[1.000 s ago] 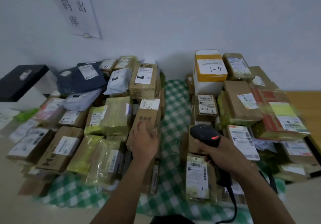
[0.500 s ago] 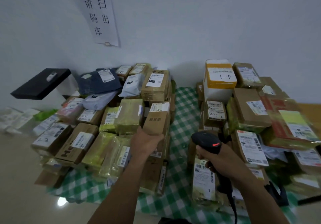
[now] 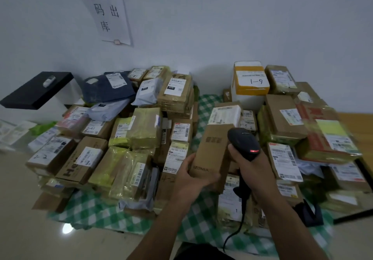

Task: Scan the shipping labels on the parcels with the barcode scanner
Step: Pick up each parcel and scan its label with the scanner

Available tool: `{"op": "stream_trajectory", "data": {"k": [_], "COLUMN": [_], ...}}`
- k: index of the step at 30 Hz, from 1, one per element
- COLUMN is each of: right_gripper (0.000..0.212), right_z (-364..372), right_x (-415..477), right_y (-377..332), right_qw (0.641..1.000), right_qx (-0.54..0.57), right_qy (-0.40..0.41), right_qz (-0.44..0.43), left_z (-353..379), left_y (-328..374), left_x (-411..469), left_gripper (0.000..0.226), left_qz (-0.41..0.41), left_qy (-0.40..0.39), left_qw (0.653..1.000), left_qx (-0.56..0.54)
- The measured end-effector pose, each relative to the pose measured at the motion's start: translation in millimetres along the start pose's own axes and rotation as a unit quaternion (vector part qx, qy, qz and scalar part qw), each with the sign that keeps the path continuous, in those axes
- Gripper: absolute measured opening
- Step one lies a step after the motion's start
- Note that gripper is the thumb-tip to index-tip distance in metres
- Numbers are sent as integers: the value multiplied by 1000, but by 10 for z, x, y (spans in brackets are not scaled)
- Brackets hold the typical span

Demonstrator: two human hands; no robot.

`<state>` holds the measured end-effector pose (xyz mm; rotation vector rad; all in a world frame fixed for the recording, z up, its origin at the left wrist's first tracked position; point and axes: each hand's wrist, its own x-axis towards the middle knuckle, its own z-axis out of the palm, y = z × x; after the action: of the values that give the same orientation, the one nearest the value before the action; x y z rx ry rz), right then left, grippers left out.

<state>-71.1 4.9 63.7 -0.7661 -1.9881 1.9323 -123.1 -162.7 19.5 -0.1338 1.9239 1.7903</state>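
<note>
Closed round the near end of a long narrow brown cardboard box [image 3: 214, 151] with the left grip [image 3: 193, 172]; held up above the green-and-white checked cloth [image 3: 203, 106], just left of the right grip [image 3: 251, 167]; on that side, wrapped round a black handheld barcode scanner [image 3: 243, 141], red light showing, head touching or almost touching the box edge. Seems light and stiff, judging by the one-handed hold; smooth card, so maybe slippery when tipped; better taken by the long edges nearer the middle. White shipping label [image 3: 225, 115] at the end far from the left grip, blurred, barcode not readable; under face hidden; scanner window hidden also; black cable [image 3: 241, 222] running down out of sight below the right grip.
</note>
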Motion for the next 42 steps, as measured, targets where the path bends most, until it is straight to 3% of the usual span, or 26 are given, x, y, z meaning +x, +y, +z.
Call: {"op": "stream_trajectory", "data": {"k": [4,10,15,17,21,25,31,42], "right_gripper": [64,70,65,64,50,32,19,27], "right_z": [-51,-182,-215,-214,-292,-404,-425,-452], "right_x": [-36,-56,-173,-208,-236,-212,-241,-236], "right_y": [89,138,91,101,42,-88,-209,-196], "right_qw": [996,993,984,981,986,983,975,973], "right_qx": [-90,-104,-175,-187,-163,-184,-216,-224], "right_qy": [7,59,-15,-45,-36,-9,-52,-58], "right_qz": [13,-11,-24,-12,-16,-21,-6,-2], "left_z": [157,196,182,132,22,-39,-72,-80], "left_y": [97,262,558,680,772,820,900,879], "left_x": [-3,88,310,385,485,589,731,878], "left_gripper": [93,88,54,50,51,50,52,49], "left_qz": [38,48,88,120,161,219,234,245], "left_qy": [-59,-106,-109,-96,-111,-106,-99,-99], "left_qw": [995,989,984,978,955,906,841,807], "left_qx": [64,86,110,144,223,347,478,528]}}
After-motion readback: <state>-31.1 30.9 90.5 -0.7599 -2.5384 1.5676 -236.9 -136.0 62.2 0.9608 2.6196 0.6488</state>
